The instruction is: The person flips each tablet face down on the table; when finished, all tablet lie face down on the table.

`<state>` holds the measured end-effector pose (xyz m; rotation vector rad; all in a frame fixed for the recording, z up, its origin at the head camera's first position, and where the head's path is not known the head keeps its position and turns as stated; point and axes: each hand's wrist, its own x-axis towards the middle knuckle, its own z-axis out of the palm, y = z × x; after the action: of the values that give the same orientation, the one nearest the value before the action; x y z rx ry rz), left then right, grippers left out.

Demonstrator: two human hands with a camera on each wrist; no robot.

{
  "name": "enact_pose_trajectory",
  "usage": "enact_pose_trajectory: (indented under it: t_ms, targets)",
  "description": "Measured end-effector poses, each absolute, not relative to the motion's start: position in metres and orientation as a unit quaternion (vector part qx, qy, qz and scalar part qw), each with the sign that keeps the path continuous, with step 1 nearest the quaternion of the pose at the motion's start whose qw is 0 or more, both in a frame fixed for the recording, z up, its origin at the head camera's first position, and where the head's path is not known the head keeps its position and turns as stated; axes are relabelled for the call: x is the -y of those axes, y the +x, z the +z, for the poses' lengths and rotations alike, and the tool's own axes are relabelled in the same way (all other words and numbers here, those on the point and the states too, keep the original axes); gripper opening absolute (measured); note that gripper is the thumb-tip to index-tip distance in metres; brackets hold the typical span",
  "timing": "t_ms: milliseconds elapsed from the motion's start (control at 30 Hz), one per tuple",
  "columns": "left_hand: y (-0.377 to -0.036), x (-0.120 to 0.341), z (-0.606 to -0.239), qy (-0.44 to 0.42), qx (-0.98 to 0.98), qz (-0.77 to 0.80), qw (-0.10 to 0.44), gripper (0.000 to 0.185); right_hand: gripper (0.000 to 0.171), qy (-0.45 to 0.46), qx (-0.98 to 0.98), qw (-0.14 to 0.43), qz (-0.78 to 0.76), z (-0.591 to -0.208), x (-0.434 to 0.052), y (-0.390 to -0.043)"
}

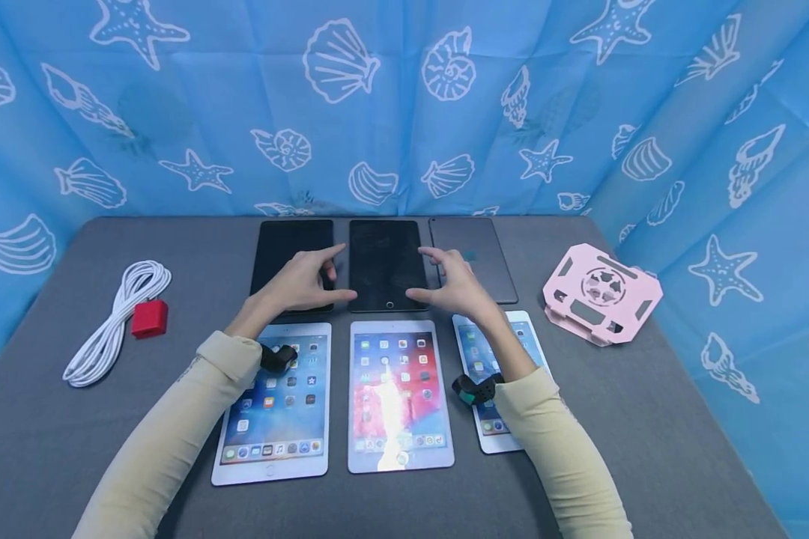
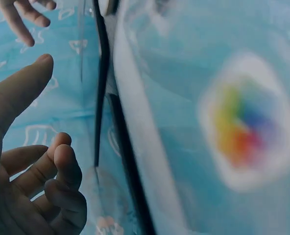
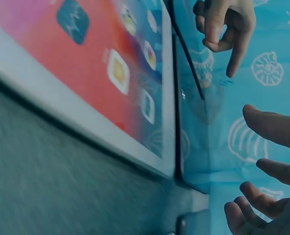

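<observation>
So, nearest first: two cream sleeves, the left one (image 1: 175, 442) and the right one (image 1: 569, 457), reach in over a grey tablecloth (image 1: 404, 509). Between and under them is a row of three lit white iPads: the left iPad (image 1: 276, 419) with a blue home screen, the middle iPad (image 1: 371, 374) with a red-and-blue one and a fat streak of glare, and the right iPad (image 1: 475, 352) partly hidden by the right arm. Each wrist wears a black band, left band (image 1: 279, 359) and right band (image 1: 475, 389). Off to the left there's a coiled white cable (image 1: 114, 322) with a red block (image 1: 150, 319) just beside it, and over on the right sits a pink stand (image 1: 576, 288) with cut-outs. Farther in, the left hand (image 1: 299, 283) has index and thumb stretched out wide, other fingers loosely bent; the right hand (image 1: 460, 287) is spread much the same, and both are holding nothing. Between them lies the middle black tablet (image 1: 386, 262), home button on the near side; can't tell if any fingertip touches it. Left of it is another black tablet (image 1: 290, 243), right of it a grey tablet (image 1: 479, 251), back up. Behind everything hangs a blue seashell curtain (image 1: 398, 112).
</observation>
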<state>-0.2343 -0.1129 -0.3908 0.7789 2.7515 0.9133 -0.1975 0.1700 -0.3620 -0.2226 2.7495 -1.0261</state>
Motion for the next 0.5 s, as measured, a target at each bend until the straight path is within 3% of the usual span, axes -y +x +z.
enact_pose_trajectory:
  t_ms: [500]
  targets:
    - [-0.233, 0.104, -0.409, 0.261, -0.924, 0.268, 0.077, 0.107, 0.094, -0.029, -0.937, 0.159, -0.311, -0.386, -0.162, -0.206]
